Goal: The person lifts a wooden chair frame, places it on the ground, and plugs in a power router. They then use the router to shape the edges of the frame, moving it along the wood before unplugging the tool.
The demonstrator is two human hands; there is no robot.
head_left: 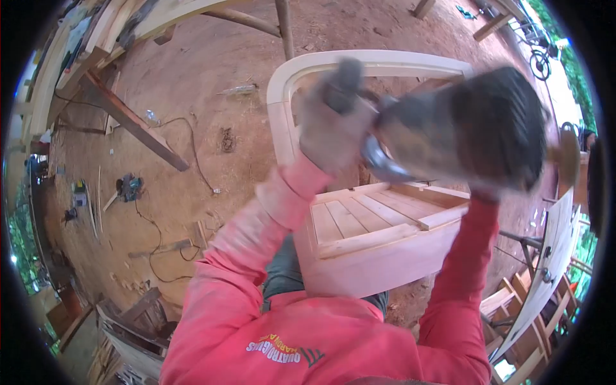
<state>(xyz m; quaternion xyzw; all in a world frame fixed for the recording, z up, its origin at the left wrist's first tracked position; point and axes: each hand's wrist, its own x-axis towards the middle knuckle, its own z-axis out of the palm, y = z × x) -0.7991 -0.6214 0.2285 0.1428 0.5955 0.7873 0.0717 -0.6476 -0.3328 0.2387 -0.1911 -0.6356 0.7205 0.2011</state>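
A blurred dark cylindrical object [462,128], perhaps a container or tool, is held up in front of me. My left hand [337,125], in what looks like a glove with dark fingertips, is at its left end, closed, though motion blur hides exactly what it grips. My right hand is hidden behind the object; only the red sleeve [471,237] shows below it. Beneath both arms stands a pale wooden chair-like frame [280,122] with a curved back and a slatted seat [359,217].
Cables [196,151] and a power tool [130,187] lie on the dirt floor at left. Timber boards [64,70] rest at upper left. Wooden pieces [526,314] stand at lower right. A motorcycle [540,61] is at upper right.
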